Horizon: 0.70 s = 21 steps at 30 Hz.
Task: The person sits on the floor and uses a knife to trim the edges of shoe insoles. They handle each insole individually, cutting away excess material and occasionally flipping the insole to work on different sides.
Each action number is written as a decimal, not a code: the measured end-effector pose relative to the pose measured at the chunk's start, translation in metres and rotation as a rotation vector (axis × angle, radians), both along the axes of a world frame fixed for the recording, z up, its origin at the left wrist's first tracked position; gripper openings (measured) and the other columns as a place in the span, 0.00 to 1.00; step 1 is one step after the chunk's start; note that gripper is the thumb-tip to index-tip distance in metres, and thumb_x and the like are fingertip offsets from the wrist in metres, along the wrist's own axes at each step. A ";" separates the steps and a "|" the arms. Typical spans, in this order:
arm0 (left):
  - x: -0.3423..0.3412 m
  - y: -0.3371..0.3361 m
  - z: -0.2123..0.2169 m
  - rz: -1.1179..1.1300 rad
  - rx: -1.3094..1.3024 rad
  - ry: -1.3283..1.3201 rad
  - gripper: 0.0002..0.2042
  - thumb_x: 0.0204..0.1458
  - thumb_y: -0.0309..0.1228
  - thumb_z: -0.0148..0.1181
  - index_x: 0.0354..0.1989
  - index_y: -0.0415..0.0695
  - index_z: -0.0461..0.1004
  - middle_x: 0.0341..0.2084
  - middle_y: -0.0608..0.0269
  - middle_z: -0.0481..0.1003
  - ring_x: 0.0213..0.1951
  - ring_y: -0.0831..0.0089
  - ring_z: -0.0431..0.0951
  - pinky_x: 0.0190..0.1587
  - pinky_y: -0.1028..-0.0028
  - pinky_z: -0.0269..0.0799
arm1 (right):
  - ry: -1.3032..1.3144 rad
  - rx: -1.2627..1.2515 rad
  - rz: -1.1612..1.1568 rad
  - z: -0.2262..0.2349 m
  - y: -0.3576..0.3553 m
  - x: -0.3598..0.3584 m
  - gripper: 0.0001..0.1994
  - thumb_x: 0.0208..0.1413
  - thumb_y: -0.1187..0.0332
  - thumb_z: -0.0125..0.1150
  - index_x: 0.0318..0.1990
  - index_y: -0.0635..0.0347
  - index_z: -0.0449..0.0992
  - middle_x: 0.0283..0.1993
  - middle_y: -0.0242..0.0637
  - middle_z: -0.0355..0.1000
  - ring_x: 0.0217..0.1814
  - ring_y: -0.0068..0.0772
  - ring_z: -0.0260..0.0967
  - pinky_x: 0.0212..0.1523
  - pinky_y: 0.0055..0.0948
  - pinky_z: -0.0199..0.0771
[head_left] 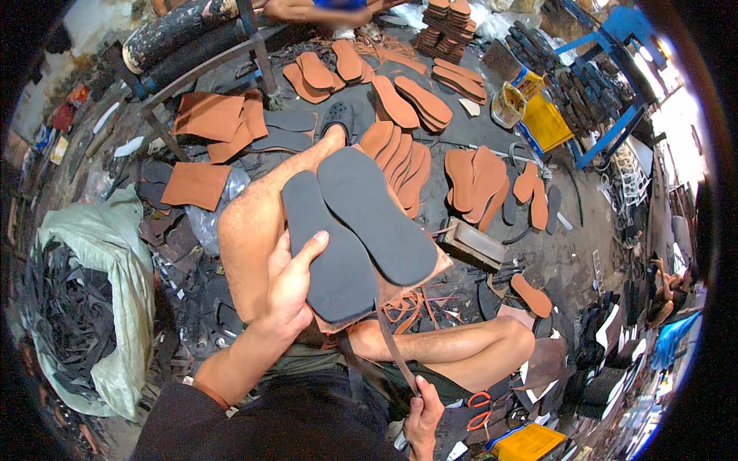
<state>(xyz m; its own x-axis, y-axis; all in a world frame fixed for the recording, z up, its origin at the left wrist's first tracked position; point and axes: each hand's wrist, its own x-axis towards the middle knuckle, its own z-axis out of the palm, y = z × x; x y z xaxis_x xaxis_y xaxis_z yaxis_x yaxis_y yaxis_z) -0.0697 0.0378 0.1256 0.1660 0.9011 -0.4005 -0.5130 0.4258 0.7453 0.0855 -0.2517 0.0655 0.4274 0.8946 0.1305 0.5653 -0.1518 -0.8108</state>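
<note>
My left hand grips the near-left edge of a brown sheet, thumb on top. Two black shoe soles lie side by side on that sheet, over my lap. My right hand, lower and to the right, is closed on the lower end of a long narrow flat strip. The strip's upper end meets the near edge of the left sole. Whether it is a blade or a trimming, I cannot tell. Another dark strip hangs below the soles.
Brown soles lie in groups ahead, near square brown sheets. A sack of black scraps stands left. Orange-handled scissors lie right of my right hand. A dark block is beyond my knee. Another person sits at the far edge.
</note>
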 end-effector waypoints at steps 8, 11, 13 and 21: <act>-0.002 -0.005 0.002 0.016 -0.004 0.013 0.26 0.57 0.29 0.58 0.63 0.39 0.59 0.49 0.57 0.72 0.49 0.67 0.74 0.54 0.65 0.72 | -0.076 -0.035 0.010 0.005 0.033 -0.022 0.19 0.57 0.72 0.55 0.57 0.55 0.70 0.26 0.42 0.64 0.24 0.45 0.64 0.26 0.38 0.66; -0.004 -0.007 -0.003 0.007 0.007 0.014 0.27 0.57 0.29 0.58 0.63 0.38 0.58 0.51 0.56 0.71 0.52 0.66 0.73 0.55 0.66 0.70 | -0.007 -0.058 0.075 0.016 0.048 -0.018 0.20 0.55 0.74 0.56 0.57 0.56 0.71 0.27 0.42 0.65 0.25 0.45 0.66 0.27 0.37 0.68; -0.007 -0.009 -0.008 -0.009 0.024 0.019 0.28 0.57 0.29 0.58 0.64 0.37 0.57 0.53 0.55 0.70 0.53 0.66 0.72 0.57 0.66 0.69 | 0.013 -0.073 0.107 0.016 0.057 -0.015 0.20 0.55 0.75 0.56 0.57 0.55 0.71 0.27 0.42 0.66 0.26 0.44 0.67 0.28 0.37 0.69; -0.022 -0.017 -0.019 -0.062 0.111 0.176 0.29 0.54 0.24 0.60 0.64 0.35 0.56 0.55 0.56 0.68 0.55 0.69 0.69 0.59 0.70 0.64 | 0.020 -0.147 0.194 0.004 0.112 -0.017 0.14 0.56 0.71 0.59 0.50 0.57 0.74 0.33 0.44 0.72 0.32 0.50 0.73 0.31 0.40 0.72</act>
<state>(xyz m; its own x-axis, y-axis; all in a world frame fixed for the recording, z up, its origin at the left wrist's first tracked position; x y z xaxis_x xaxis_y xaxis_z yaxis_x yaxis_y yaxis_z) -0.0920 0.0205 0.1064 0.1587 0.9314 -0.3275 -0.3467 0.3631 0.8648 0.0689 -0.1392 0.0693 0.2472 0.9689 -0.0143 0.5794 -0.1596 -0.7993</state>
